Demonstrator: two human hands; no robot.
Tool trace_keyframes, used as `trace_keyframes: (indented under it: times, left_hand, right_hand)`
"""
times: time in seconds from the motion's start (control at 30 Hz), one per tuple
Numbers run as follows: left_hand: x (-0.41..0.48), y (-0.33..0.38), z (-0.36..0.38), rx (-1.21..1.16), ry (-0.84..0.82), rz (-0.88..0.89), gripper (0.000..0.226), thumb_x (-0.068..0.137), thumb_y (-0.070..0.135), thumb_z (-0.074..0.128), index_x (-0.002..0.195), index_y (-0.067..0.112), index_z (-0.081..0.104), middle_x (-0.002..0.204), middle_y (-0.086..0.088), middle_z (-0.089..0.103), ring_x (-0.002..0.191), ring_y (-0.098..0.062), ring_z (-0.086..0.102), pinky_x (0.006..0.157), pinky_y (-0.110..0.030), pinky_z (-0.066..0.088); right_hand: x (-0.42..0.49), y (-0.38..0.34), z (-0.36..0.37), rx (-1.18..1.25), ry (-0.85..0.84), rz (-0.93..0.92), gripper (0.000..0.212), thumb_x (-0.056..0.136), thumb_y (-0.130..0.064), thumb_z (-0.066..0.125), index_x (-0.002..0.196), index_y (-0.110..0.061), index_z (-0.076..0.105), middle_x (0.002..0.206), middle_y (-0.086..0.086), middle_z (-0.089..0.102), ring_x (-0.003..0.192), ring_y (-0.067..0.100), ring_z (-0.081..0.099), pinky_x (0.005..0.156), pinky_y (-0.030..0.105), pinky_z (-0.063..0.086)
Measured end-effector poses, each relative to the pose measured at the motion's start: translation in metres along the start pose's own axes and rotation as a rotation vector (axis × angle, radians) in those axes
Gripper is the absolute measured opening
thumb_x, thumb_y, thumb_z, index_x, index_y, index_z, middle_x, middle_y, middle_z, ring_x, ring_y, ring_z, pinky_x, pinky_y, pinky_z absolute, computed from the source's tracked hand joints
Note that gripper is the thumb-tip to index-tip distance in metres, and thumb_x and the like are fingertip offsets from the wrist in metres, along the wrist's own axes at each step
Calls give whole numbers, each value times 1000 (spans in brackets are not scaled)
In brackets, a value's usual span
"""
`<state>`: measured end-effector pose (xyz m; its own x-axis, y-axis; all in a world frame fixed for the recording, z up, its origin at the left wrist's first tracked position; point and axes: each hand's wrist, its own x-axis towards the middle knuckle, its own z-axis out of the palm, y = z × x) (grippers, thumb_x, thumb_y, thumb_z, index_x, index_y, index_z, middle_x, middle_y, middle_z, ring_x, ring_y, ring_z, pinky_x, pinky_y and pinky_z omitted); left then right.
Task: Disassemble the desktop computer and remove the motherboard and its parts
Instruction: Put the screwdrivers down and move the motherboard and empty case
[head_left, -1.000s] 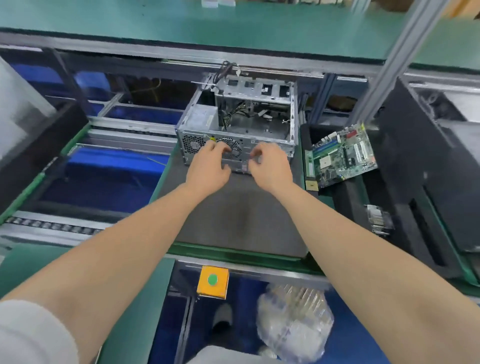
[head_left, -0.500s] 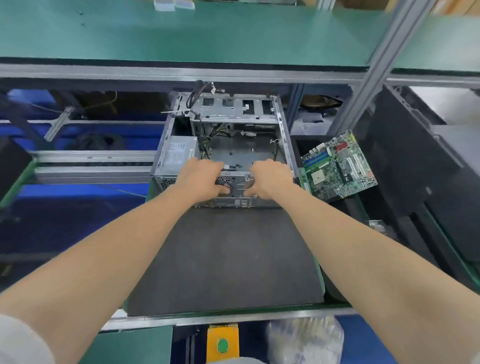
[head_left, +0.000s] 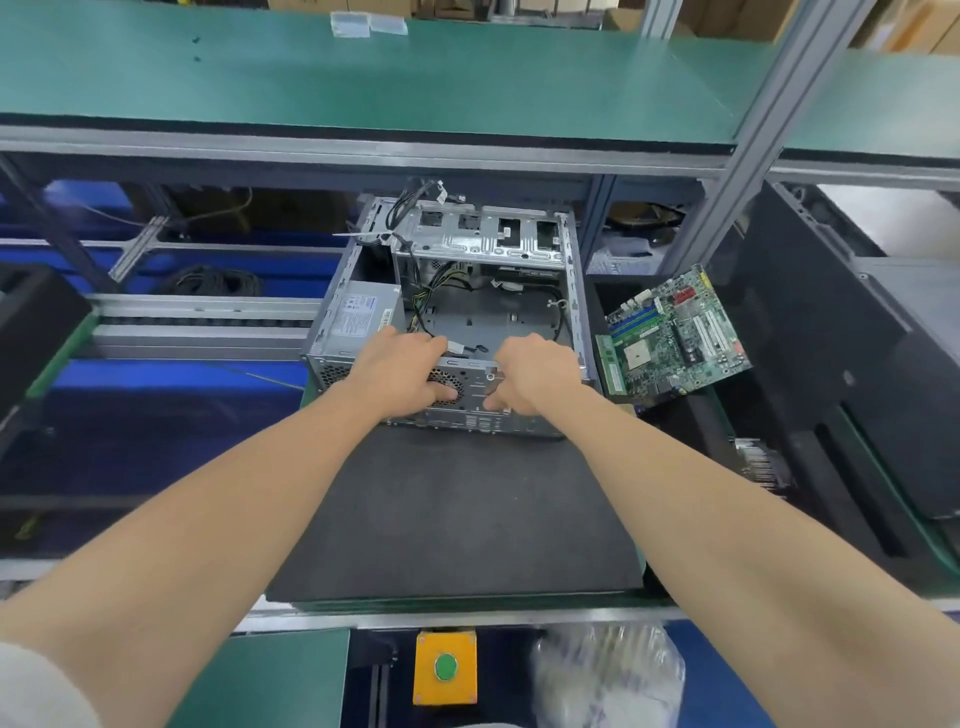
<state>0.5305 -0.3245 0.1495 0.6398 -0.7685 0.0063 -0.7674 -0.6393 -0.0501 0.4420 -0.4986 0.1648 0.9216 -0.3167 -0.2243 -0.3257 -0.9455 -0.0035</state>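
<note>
An opened grey metal computer case (head_left: 483, 244) lies at the far end of a dark mat (head_left: 467, 519), its inside holding a power supply (head_left: 361, 314) and loose cables. My left hand (head_left: 402, 371) grips the case's near rear panel, fingers over the top edge and thumb by the fan grille. My right hand (head_left: 535, 371) grips the same panel just to the right. A green motherboard (head_left: 675, 335) leans in a black bin right of the case.
A green shelf (head_left: 363, 78) overhangs the case. A slanted metal post (head_left: 727, 156) rises at the right. Black panels (head_left: 831, 364) lie at the right. A yellow box with a green button (head_left: 445, 667) and a plastic bag (head_left: 608, 670) sit below the mat's near edge.
The case has come toward me over the mat with both hands on its rear panel. My view has tilted, showing more of the case's inside.
</note>
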Motion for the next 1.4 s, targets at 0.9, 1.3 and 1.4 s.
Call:
trace_keyframes:
  times: [0.9,1.3,1.4]
  left_hand:
    - [-148,96,-5,-225,157,-153,55,84,55,77,124,22,58,117,3,58,106,-20,53,98,-35,36]
    - [-274,136,140,-970,-160,-575,23,88,13,71,105,28,64,108,3,70,91,-12,67,82,-27,53]
    - [-275,133,156,-1011,-356,-606,35,90,24,75,123,24,65,109,9,70,100,-10,66,83,-18,48]
  right_hand:
    - [-144,7,33,126,73,-148,49,75,-55,82,109,-26,60,96,-2,63,86,25,64,69,35,47]
    - [-223,-38,171,382,285,-443,9,88,-27,58,89,-19,56,87,-3,55,86,21,55,76,37,48]
    - [-234,-49,213,561,-133,-25,18,90,-32,58,106,-24,57,105,-4,59,97,22,62,83,40,53]
